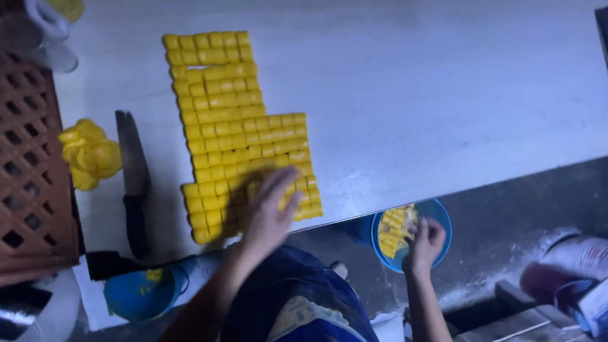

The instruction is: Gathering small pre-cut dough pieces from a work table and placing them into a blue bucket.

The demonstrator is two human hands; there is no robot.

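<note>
**Dim, bluish light with motion blur at the hands**

The white table (411,95) is brightest in mid-frame and greys toward the upper right. The lower part of the frame, below the table edge, lies in deep shadow. The left hand (269,212) is smeared by motion blur; the right hand (425,244) is soft. Overall detail is grainy and slightly unsharp.

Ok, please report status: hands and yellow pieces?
Left hand open, flat on yellow pieces on table. Right hand in blue bowl below. Knife lies left, apart.
</note>
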